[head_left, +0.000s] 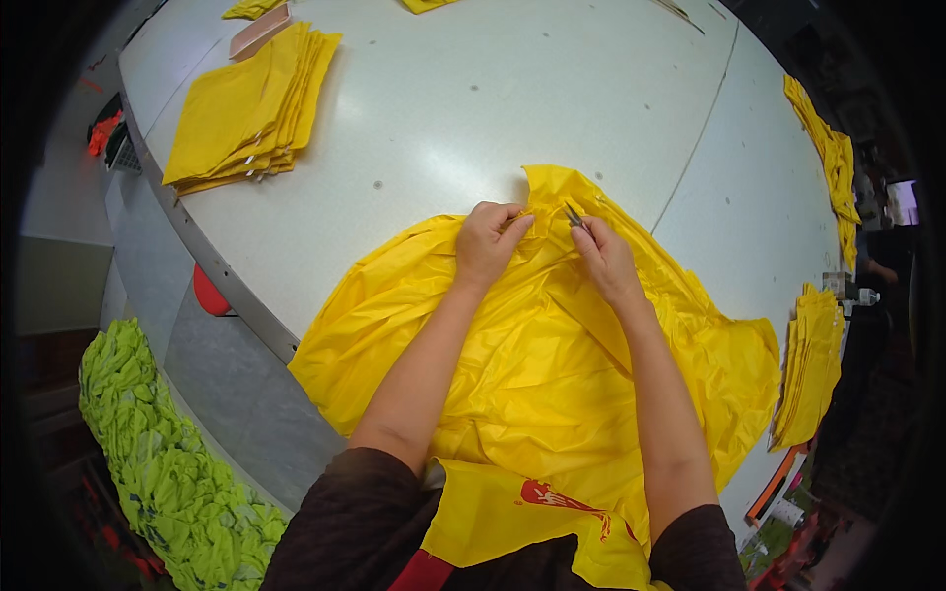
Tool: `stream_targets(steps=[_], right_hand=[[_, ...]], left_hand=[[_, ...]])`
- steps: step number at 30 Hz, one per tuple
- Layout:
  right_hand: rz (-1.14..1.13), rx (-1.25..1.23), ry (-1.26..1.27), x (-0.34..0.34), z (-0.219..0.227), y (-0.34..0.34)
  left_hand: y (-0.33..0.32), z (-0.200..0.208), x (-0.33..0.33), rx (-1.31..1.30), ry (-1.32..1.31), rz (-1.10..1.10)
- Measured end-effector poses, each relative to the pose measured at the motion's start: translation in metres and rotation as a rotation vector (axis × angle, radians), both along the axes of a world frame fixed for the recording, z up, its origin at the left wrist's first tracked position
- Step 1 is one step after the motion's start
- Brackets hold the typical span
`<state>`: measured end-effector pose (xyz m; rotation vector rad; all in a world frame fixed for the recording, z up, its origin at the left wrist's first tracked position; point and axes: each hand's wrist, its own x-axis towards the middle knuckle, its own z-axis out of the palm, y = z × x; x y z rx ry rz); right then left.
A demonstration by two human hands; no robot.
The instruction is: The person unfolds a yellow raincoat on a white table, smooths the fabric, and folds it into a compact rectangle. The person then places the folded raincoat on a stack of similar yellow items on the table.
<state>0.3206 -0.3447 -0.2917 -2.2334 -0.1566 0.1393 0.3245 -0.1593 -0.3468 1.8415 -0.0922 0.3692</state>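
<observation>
A large crumpled sheet of shiny yellow fabric (532,355) spreads over the table in front of me. Its near end, with a red print on it, hangs down over the table edge against my body. At the far edge of the cloth, my left hand (486,242) is closed in a pinch on the yellow fabric. Just right of it, my right hand (605,260) grips a small pair of thread snips (574,216), the dark tips pointing up and left over the cloth. The palm hides most of the snips' handle.
A folded yellow stack (251,108) lies far left on the white table (443,108), beside a pinkish box (260,32). More folded yellow cloth (810,364) lies at right. Bright green fabric (163,453) is heaped lower left, near a red round seat (209,293).
</observation>
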Motion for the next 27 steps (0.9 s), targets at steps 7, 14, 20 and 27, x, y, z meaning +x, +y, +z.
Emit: stream_targets(steps=[7, 14, 20, 27], right_hand=[[0.096, -0.319, -0.385, 0.003, -0.009, 0.01], [0.153, -0.339, -0.507, 0.009, -0.013, 0.01], [0.173, -0.342, -0.506, 0.008, -0.011, 0.007], [0.199, -0.352, -0.518, 0.012, -0.009, 0.015]], left_hand=[[0.0, -0.001, 0.001, -0.032, 0.005, -0.039], [0.002, -0.004, 0.001, 0.013, -0.055, -0.05], [0.002, -0.007, 0.002, 0.002, -0.034, -0.059], [0.003, -0.008, 0.002, 0.028, -0.075, -0.065]])
